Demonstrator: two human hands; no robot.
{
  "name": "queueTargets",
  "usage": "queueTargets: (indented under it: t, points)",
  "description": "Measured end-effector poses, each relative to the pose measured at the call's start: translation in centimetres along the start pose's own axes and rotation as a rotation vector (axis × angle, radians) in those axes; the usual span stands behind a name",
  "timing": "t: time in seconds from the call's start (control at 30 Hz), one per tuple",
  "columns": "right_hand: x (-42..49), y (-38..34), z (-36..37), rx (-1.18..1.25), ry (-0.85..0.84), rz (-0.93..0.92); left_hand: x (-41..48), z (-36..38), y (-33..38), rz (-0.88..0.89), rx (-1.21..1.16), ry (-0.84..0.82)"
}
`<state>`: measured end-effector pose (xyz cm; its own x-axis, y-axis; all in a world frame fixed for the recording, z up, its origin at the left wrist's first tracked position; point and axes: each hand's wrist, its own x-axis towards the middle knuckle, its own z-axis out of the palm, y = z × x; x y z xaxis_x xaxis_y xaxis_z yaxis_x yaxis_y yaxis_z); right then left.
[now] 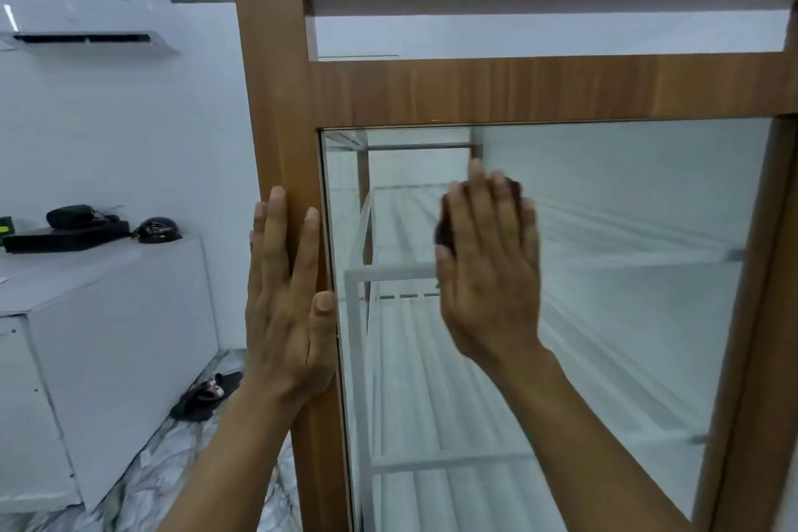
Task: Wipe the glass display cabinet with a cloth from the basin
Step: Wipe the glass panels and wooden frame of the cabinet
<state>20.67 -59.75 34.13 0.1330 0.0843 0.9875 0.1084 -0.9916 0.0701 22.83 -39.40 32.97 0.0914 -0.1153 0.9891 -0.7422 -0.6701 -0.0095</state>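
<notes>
The display cabinet has a brown wooden frame [432, 91] around a tall glass pane [626, 272], with white shelves showing behind the glass. My left hand [289, 307] lies flat on the left post of the frame, fingers spread, thumb at the glass edge, holding nothing. My right hand [488, 268] presses flat against the upper left part of the glass. A dark maroon cloth [444, 229] is under its palm, with only its edges showing past the fingers. The basin is out of view.
A white counter [108, 315] stands at the left with a dark helmet [157, 229] and black devices [64, 229] on top. An air conditioner [86, 22] hangs on the white wall above. Dark sandals [207, 393] lie on the marbled floor near the cabinet's foot.
</notes>
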Motion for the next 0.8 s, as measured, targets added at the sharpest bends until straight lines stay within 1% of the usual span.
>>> queueTargets:
  t: [0.07, 0.1, 0.13, 0.17, 0.2, 0.23, 0.33, 0.37, 0.4, 0.43, 0.47, 0.53, 0.57, 0.6, 0.63, 0.67, 0.73, 0.77, 0.8]
  points:
    - [0.2, 3.3, -0.7, -0.035, 0.141, 0.316, -0.2, 0.1, 0.0, -0.005, -0.014, 0.005]
    - [1.0, 3.6, -0.6, -0.026, 0.203, 0.396, -0.1, 0.2, 0.1, -0.009, -0.008, 0.011]
    - [2.2, 3.1, -0.4, -0.012, 0.254, 0.414, -0.1, 0.3, 0.1, -0.014, -0.001, 0.016]
    - [3.4, 2.1, 0.1, 0.007, 0.293, 0.376, -0.1, 0.4, 0.2, -0.016, 0.000, 0.018]
    - [4.4, 0.7, 0.6, 0.030, 0.314, 0.294, -0.2, 0.4, 0.1, -0.014, -0.002, 0.021]
    - [5.2, -0.9, 1.0, 0.052, 0.297, 0.186, -0.2, 0.4, 0.0, -0.012, -0.003, 0.025]
    - [5.5, -4.5, 1.6, 0.096, 0.119, -0.172, -0.1, 0.5, 0.1, -0.016, 0.020, 0.032]
    - [4.7, -4.6, 1.6, 0.087, 0.058, -0.259, 0.0, 0.5, 0.2, -0.017, 0.026, 0.036]
    - [3.9, -4.1, 1.2, 0.068, 0.014, -0.291, -0.1, 0.5, 0.2, -0.018, 0.029, 0.037]
    - [2.7, -3.0, 0.9, 0.055, -0.007, -0.247, -0.2, 0.5, 0.2, -0.020, 0.029, 0.033]
    - [1.4, -1.6, 0.5, 0.053, -0.004, -0.125, -0.5, 0.5, 0.2, -0.022, 0.028, 0.026]
    - [-0.6, 1.7, -0.5, 0.053, 0.054, 0.226, -1.2, 0.6, 0.2, -0.022, 0.036, 0.015]
    - [-1.0, 2.7, -0.8, 0.046, 0.097, 0.373, -1.6, 0.7, 0.2, -0.020, 0.047, 0.018]
    - [-0.9, 2.8, -0.8, 0.043, 0.130, 0.460, -1.8, 0.8, 0.2, -0.020, 0.062, 0.025]
    - [-0.6, 2.0, -0.6, 0.053, 0.134, 0.456, -1.9, 0.9, 0.3, -0.024, 0.074, 0.032]
    - [-0.5, 0.2, -0.1, 0.081, 0.098, 0.337, -2.0, 1.0, 0.3, -0.028, 0.080, 0.037]
    - [-1.7, -4.3, 1.2, 0.118, -0.021, -0.089, -2.2, 1.0, 0.2, -0.033, 0.077, 0.044]
    - [-3.3, -6.0, 1.8, 0.117, -0.077, -0.272, -2.4, 1.0, 0.2, -0.039, 0.075, 0.043]
    - [-4.9, -6.5, 2.2, 0.100, -0.119, -0.368, -2.8, 0.9, 0.2, -0.043, 0.075, 0.037]
